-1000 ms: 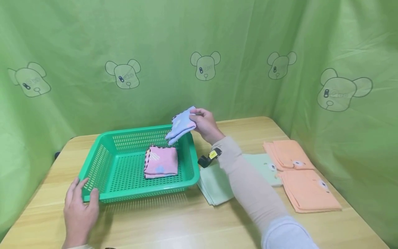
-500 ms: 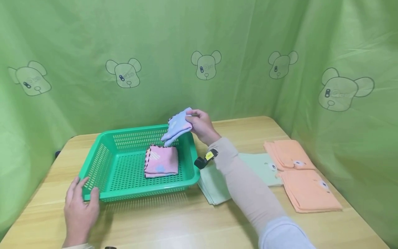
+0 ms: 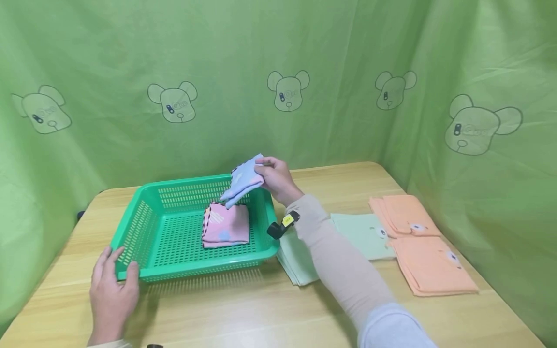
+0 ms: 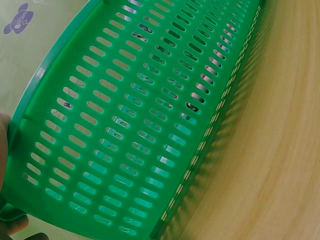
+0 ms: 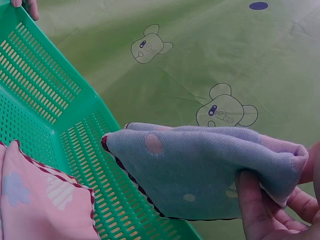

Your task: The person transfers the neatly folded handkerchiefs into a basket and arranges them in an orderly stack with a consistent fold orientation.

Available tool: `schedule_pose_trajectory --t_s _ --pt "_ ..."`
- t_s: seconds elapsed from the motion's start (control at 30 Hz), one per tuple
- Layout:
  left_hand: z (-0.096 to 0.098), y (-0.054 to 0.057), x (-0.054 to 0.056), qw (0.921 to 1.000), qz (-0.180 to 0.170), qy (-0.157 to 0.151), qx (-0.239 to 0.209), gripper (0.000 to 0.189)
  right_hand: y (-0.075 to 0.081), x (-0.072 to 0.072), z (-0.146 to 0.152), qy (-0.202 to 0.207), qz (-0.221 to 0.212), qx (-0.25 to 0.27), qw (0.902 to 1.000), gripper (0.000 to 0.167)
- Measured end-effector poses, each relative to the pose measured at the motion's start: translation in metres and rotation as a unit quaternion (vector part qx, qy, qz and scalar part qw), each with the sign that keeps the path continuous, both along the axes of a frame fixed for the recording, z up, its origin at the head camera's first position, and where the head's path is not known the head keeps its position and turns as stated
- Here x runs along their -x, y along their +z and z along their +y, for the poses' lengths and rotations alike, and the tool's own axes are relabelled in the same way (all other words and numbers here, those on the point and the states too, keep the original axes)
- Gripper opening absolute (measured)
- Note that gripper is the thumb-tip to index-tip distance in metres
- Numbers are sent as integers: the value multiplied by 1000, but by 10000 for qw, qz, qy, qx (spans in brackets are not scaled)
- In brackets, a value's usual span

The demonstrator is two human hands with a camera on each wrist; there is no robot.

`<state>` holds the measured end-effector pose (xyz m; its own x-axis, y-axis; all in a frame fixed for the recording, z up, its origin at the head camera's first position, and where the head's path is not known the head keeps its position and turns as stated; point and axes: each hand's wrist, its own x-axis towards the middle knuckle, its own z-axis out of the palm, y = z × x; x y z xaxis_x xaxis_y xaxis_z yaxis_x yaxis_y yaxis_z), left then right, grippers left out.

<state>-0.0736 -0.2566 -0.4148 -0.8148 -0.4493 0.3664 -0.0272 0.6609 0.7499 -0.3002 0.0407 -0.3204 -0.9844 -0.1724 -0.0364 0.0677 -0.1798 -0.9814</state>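
My right hand pinches a folded blue towel with a dark checked edge between thumb and fingers. It holds the towel tilted above the right back part of a green plastic basket. Inside the basket, toward its right side, lies a folded pink towel with the same edging. My left hand holds the basket's near left corner. In the left wrist view only bits of its fingers show beside the basket wall. The right wrist view shows the thumb on the blue towel.
Right of the basket lie two folded mint towels, partly hidden by the right forearm. Two folded orange towels lie farther right on the wooden table. A green curtain with bear heads hangs behind and along the sides.
The right hand has moved a little left and down with the blue towel, farther over the basket. The left hand, the basket and the other towels have stayed in place.
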Motion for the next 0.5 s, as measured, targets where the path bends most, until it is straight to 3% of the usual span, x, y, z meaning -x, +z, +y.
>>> schedule_pose_trajectory --t_s 0.5 --pt "-1 0 1 9999 -156 21 -11 47 -7 -2 -14 -24 -180 -62 9998 28"
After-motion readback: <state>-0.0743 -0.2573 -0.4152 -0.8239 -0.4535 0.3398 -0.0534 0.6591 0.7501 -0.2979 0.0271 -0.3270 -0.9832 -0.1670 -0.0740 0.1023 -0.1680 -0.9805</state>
